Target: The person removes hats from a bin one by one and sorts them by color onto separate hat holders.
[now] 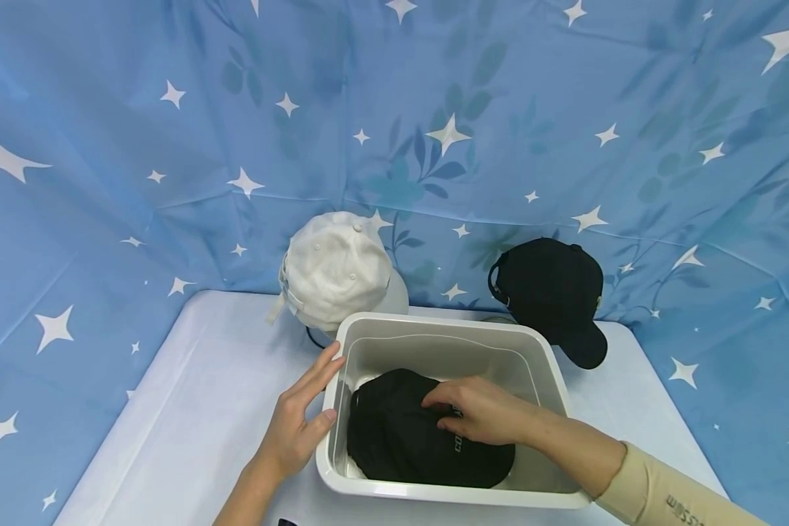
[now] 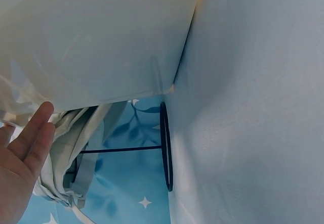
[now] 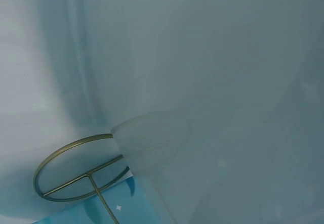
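Observation:
A black baseball cap (image 1: 394,431) with light lettering on its front lies in a pale plastic bin (image 1: 440,495). My right hand (image 1: 483,410) reaches over the bin's right side, with thumb and bent forefinger apart at the cap's front, partly covering the lettering. Fingers extended, my left hand (image 1: 296,424) is at the bin's left rim. In the left wrist view, the left hand (image 2: 23,166) shows beside the bin's outer wall (image 2: 101,42). The right wrist view is filled mostly by the bin's wall (image 3: 217,72), and the right hand is out of sight there.
Behind the bin, a white cap (image 1: 338,270) sits at left and another black cap (image 1: 552,285) at right. A dark wire stand (image 2: 121,149) is under the white cap; a brass-coloured ring base (image 3: 71,145) stands near the bin. Starry blue cloth (image 1: 394,109) hangs behind the white table (image 1: 171,409).

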### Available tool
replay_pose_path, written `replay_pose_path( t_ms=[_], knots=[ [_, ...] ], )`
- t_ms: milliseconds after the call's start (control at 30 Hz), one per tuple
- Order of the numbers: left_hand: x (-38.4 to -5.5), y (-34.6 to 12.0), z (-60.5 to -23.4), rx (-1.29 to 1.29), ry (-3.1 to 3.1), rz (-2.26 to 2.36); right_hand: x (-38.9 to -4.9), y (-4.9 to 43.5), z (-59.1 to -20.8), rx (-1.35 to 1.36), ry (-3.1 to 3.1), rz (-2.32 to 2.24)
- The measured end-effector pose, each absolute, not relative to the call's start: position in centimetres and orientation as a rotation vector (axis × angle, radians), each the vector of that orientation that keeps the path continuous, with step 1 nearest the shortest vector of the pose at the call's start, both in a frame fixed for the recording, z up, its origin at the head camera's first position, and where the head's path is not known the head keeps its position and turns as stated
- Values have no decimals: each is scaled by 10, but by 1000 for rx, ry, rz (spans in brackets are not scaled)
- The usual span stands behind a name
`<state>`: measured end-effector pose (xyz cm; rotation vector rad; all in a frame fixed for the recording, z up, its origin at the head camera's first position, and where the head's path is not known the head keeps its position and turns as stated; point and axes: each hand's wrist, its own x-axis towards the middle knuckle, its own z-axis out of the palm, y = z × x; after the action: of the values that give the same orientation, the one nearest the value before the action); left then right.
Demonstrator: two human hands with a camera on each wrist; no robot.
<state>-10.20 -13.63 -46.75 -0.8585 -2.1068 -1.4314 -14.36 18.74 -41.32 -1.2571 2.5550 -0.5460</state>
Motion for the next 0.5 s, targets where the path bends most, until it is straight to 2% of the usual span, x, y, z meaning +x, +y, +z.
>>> replay_pose_path(
  t_ms=[500],
  knots=[
    [-102, -137, -470, -853, -2108, -1429, -148, 190, -410, -1313, 2594, -701]
  ],
)
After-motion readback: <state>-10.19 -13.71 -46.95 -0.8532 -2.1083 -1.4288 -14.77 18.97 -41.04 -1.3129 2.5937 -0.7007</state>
